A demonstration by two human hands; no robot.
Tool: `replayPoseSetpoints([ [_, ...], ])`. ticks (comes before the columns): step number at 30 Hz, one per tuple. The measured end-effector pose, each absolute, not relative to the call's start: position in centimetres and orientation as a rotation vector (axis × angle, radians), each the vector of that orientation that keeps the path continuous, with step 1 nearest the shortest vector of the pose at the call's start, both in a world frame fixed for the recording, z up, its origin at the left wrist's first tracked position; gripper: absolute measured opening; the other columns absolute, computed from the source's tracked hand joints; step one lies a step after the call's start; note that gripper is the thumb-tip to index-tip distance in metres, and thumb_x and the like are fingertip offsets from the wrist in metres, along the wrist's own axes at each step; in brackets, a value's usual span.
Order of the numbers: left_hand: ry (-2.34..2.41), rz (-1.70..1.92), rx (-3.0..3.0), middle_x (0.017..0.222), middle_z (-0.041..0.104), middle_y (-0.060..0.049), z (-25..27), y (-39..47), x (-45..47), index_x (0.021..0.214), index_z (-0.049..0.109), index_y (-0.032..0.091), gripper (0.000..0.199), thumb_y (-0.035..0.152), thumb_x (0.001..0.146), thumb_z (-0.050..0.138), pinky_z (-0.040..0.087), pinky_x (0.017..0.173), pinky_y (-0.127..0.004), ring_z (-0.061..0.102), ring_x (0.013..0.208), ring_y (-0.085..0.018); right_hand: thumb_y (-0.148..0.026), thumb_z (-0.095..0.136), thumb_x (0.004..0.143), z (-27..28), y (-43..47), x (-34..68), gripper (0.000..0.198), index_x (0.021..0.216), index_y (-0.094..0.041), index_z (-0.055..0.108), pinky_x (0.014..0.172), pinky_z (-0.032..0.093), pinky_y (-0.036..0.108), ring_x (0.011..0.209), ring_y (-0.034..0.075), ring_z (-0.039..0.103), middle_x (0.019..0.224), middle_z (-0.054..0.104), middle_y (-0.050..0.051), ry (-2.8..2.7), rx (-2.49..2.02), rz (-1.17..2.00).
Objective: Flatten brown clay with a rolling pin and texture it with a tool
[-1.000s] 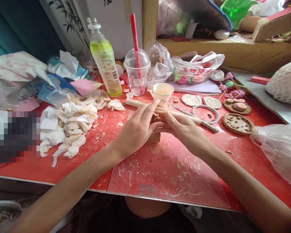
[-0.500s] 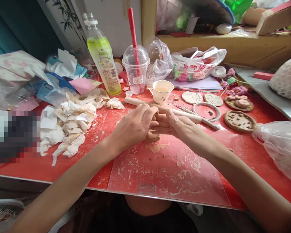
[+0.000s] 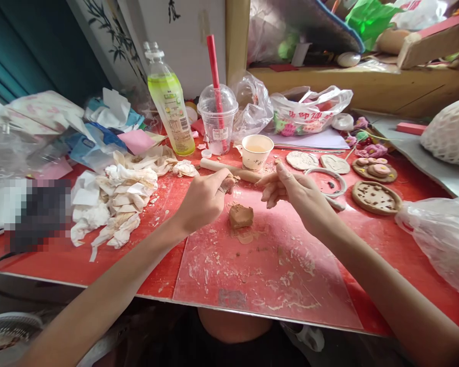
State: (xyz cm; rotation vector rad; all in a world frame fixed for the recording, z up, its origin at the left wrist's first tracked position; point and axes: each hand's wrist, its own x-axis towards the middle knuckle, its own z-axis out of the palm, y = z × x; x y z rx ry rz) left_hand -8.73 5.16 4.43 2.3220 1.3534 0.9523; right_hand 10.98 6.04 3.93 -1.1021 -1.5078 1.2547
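My left hand is closed, with a small bit of brown clay pinched at its fingertips. To the right and apart from it, my right hand holds nothing, its fingers loosely bent and the thumb standing away from them. Below and between the hands a blocky lump of brown clay rests on a clear plastic sheet strewn with clay crumbs. Just behind the hands lies a pale rolling pin, its right part hidden by my right hand.
A paper cup, a dome-lidded cup and a green drink bottle stand at the back. Crumpled tissues lie left. Right are a clay ring, a clay disc with dark spots and a plastic bag.
My hands have moved apart, left hand leftward and right hand rightward. The clay lump, partly covered before, now shows on the sheet. The view has tilted up slightly.
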Motion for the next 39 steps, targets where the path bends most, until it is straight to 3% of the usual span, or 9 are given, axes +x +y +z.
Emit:
replayPoseSetpoints([
  [5, 1.173, 0.975, 2.092, 0.094, 0.055, -0.004, 4.8, 5.3, -8.6, 0.105, 0.045, 0.019, 0.023, 0.037, 0.093, 0.038, 0.044, 0.073, -0.025, 0.051, 0.082, -0.012, -0.066, 0.036, 0.084, 3.7, 6.1, 11.1, 0.055, 0.073, -0.018, 0.061, 0.052, 0.046, 0.026, 0.050, 0.011, 0.054, 0.059, 0.059, 0.003, -1.478, -1.063, 1.155],
  [8, 1.155, 0.947, 2.107, 0.082, 0.051, -0.001, 5.0, 5.2, -8.6, 0.085, 0.046, 0.019, 0.028, 0.046, 0.090, 0.044, 0.040, 0.067, -0.024, 0.046, 0.072, -0.011, -0.064, 0.037, 0.085, 3.6, 6.1, 11.0, 0.054, 0.072, -0.017, 0.061, 0.051, 0.044, 0.025, 0.049, 0.011, 0.053, 0.058, 0.058, 0.002, -1.487, -1.068, 1.163],
  [11, 1.145, 0.931, 2.182, 0.073, 0.044, 0.001, 5.4, 5.0, -8.7, 0.068, 0.043, 0.017, 0.032, 0.041, 0.090, 0.045, 0.038, 0.067, -0.025, 0.043, 0.070, -0.011, -0.061, 0.038, 0.086, 3.5, 6.1, 10.8, 0.052, 0.071, -0.016, 0.060, 0.051, 0.044, 0.025, 0.050, 0.011, 0.053, 0.057, 0.058, 0.002, -1.491, -1.078, 1.191],
  [14, 1.168, 0.896, 2.196, 0.077, 0.048, 0.000, 5.5, 5.0, -8.8, 0.073, 0.049, 0.017, 0.023, 0.030, 0.091, 0.043, 0.039, 0.070, -0.026, 0.046, 0.074, -0.011, -0.058, 0.040, 0.087, 3.5, 5.9, 10.7, 0.049, 0.071, -0.016, 0.061, 0.050, 0.043, 0.025, 0.048, 0.011, 0.053, 0.056, 0.057, 0.002, -1.487, -1.054, 1.189],
  [20, 1.226, 0.831, 2.173, 0.079, 0.058, 0.000, 5.0, 5.0, -8.7, 0.112, 0.053, 0.018, 0.025, 0.024, 0.093, 0.039, 0.041, 0.066, -0.024, 0.052, 0.070, -0.010, -0.054, 0.040, 0.089, 3.6, 5.6, 10.7, 0.045, 0.070, -0.018, 0.060, 0.050, 0.042, 0.026, 0.048, 0.010, 0.052, 0.055, 0.056, 0.001, -1.516, -1.031, 1.169],
  [30, 1.218, 0.928, 2.410, 0.061, 0.050, 0.003, 4.5, 5.1, -8.8, 0.072, 0.052, 0.015, 0.018, 0.002, 0.080, 0.043, 0.034, 0.056, -0.022, 0.042, 0.056, -0.007, -0.051, 0.040, 0.091, 3.0, 5.6, 10.7, 0.045, 0.073, -0.016, 0.061, 0.050, 0.043, 0.023, 0.049, 0.008, 0.053, 0.056, 0.057, 0.000, -1.648, -1.034, 1.140],
  [34, 1.187, 0.955, 2.211, 0.070, 0.050, 0.002, 4.4, 5.3, -8.4, 0.089, 0.050, 0.017, 0.015, 0.007, 0.086, 0.038, 0.037, 0.059, -0.022, 0.044, 0.061, -0.008, -0.049, 0.040, 0.091, 3.0, 5.6, 10.7, 0.044, 0.073, -0.015, 0.062, 0.049, 0.043, 0.023, 0.048, 0.008, 0.053, 0.056, 0.058, 0.001, -1.625, -1.020, 1.177],
  [36, 1.189, 0.955, 2.160, 0.076, 0.050, 0.001, 4.3, 5.3, -8.2, 0.099, 0.045, 0.018, 0.013, 0.014, 0.087, 0.046, 0.039, 0.061, -0.022, 0.046, 0.065, -0.008, -0.048, 0.041, 0.091, 3.1, 5.7, 10.6, 0.043, 0.074, -0.015, 0.062, 0.049, 0.043, 0.023, 0.048, 0.009, 0.053, 0.056, 0.058, 0.001, -1.569, -1.016, 1.234],
  [39, 1.253, 1.011, 2.176, 0.076, 0.049, 0.003, 4.1, 5.0, -7.9, 0.093, 0.042, 0.019, 0.017, 0.017, 0.083, 0.056, 0.038, 0.061, -0.022, 0.046, 0.064, -0.007, -0.047, 0.041, 0.092, 3.1, 5.8, 10.6, 0.042, 0.074, -0.015, 0.063, 0.048, 0.042, 0.023, 0.047, 0.009, 0.052, 0.055, 0.058, 0.001, -1.490, -1.004, 1.305],
])
